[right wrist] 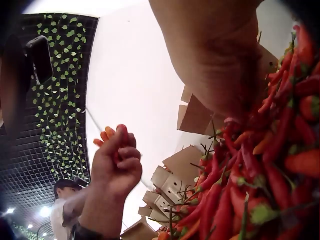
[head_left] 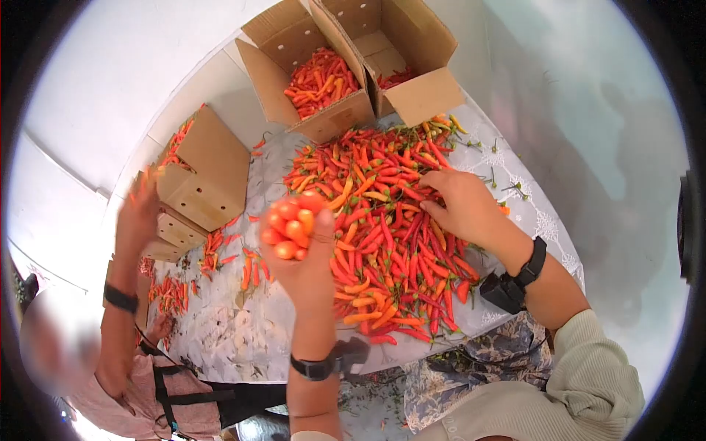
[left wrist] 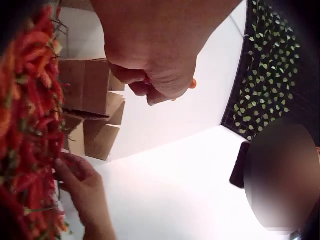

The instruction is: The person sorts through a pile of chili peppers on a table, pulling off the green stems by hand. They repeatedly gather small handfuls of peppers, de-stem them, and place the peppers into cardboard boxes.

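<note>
In the head view my left hand (head_left: pixel 301 257) is raised over the table's middle and holds a bunch of red and orange chili peppers (head_left: pixel 294 224), their rounded ends pointing up. The same bunch shows above the curled fingers in the right wrist view. My right hand (head_left: pixel 471 206) is at the right side of a large heap of chili peppers (head_left: pixel 397 257). Its thumb and forefinger reach in among red peppers with green stems. In the left wrist view those fingertips (left wrist: pixel 61 164) are right at a red pepper; I cannot tell whether they pinch it.
Two cardboard boxes (head_left: pixel 327 121) with chili peppers stand behind the heap. More boxes (head_left: pixel 209 169) stand at the left. Another person (head_left: pixel 154 375) works there, one arm raised beside them. Loose peppers and stems lie on the patterned tablecloth (head_left: pixel 228 323).
</note>
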`<state>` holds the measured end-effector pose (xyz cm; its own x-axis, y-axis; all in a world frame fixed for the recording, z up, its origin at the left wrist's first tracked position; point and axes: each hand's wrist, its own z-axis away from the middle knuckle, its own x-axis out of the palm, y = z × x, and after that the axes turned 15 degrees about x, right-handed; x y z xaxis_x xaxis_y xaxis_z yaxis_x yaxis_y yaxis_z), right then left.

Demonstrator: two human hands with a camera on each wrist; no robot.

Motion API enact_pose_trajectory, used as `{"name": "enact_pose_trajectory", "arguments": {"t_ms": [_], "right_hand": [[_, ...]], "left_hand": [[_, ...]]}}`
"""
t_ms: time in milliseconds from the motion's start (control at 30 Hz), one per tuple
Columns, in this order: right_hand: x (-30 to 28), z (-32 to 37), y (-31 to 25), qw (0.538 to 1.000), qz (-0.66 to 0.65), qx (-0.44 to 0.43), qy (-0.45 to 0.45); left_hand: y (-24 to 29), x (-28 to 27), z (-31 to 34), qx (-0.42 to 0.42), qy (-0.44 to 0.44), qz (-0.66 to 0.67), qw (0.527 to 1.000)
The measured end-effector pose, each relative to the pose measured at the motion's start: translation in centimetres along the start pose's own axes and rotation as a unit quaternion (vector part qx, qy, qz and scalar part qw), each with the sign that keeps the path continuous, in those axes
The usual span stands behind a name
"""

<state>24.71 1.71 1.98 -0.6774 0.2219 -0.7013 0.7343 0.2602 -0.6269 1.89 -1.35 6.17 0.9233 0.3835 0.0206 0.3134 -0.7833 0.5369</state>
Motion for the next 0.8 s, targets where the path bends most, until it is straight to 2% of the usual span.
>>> {"name": "enact_pose_trajectory", "arguments": {"t_ms": [33,167,267,333,400,500,600,700,800], "right_hand": [[0.4,0.0,0.2,1.0,-0.019,-0.017,0.011],[0.5,0.4,-0.6,0.998,-0.059,-0.004,-0.023],[0.5,0.6,-0.8,0.998,-0.046,-0.011,-0.033],[0.6,0.8,-1.2,0.998,-0.058,-0.018,-0.025],[0.3,0.9,-1.5,0.997,-0.065,-0.013,-0.025],[0.9,0.5,-0.5,0.997,-0.073,-0.025,0.013],[0.8,0.2,-0.7,0.989,-0.12,-0.048,0.069],[0.5,0.4,-1.4,0.983,-0.145,-0.055,0.093],[0.4,0.6,-1.7,0.98,-0.159,-0.08,0.083]], "left_hand": [[0.8,0.0,-1.3,0.016,0.002,0.0,1.0],[4.1,1.9,-8.0,-0.028,0.021,0.075,0.997],[3.1,4.7,-13.0,-0.023,0.048,0.086,0.995],[-0.8,6.0,-17.3,-0.032,0.007,0.05,0.998],[-6.1,6.9,-20.9,-0.158,-0.14,0.038,0.977],[-8.7,8.3,-20.4,-0.204,-0.105,-0.178,0.957],[-9.8,7.3,-17.7,-0.07,-0.044,-0.162,0.983],[-4.2,5.2,-13.6,-0.176,-0.114,0.013,0.978],[-4.0,2.3,-9.6,-0.218,-0.136,0.022,0.966]]}}
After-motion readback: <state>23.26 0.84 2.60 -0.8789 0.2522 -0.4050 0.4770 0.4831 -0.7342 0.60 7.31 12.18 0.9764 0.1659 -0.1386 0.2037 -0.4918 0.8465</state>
